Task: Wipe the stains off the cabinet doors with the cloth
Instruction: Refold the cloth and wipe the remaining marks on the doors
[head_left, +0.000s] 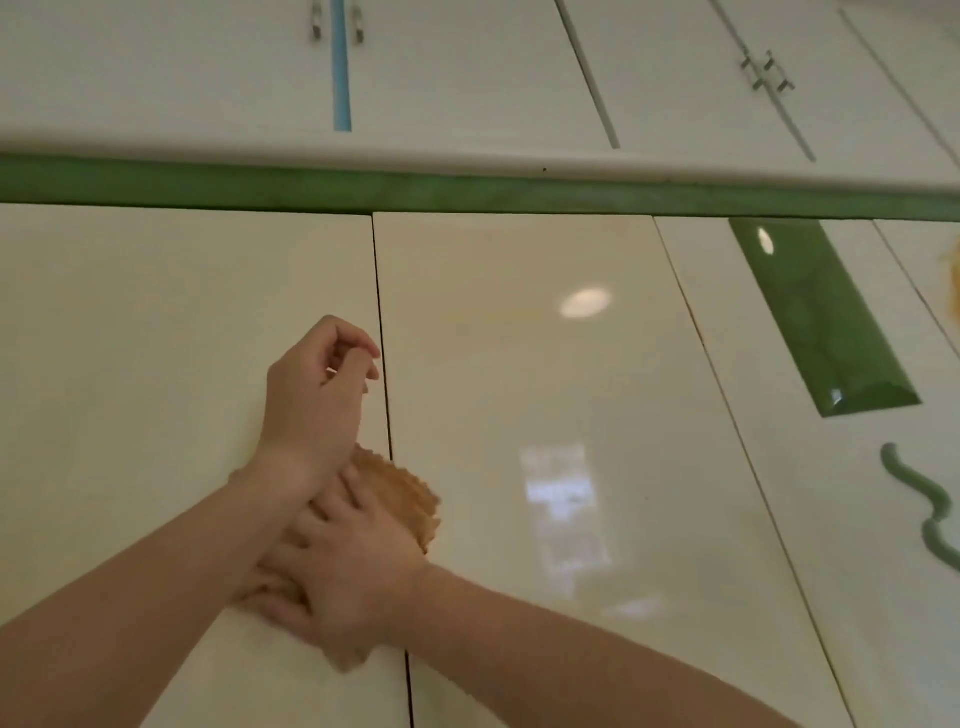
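Observation:
An orange waffle-textured cloth lies against the cream cabinet door, right at the seam with the neighbouring door. My right hand presses flat on the cloth with spread fingers and covers most of it. My left hand crosses over the right wrist, its heel against the left door. Its fingers are loosely curled beside the seam and hold nothing that I can see. A faint yellowish streak shows on the middle door. An orange stain sits at the far right edge.
A green strip runs across above the doors, under a white ledge and upper cabinets with metal handles. On the doors to the right are a bevelled green panel and a wavy green line.

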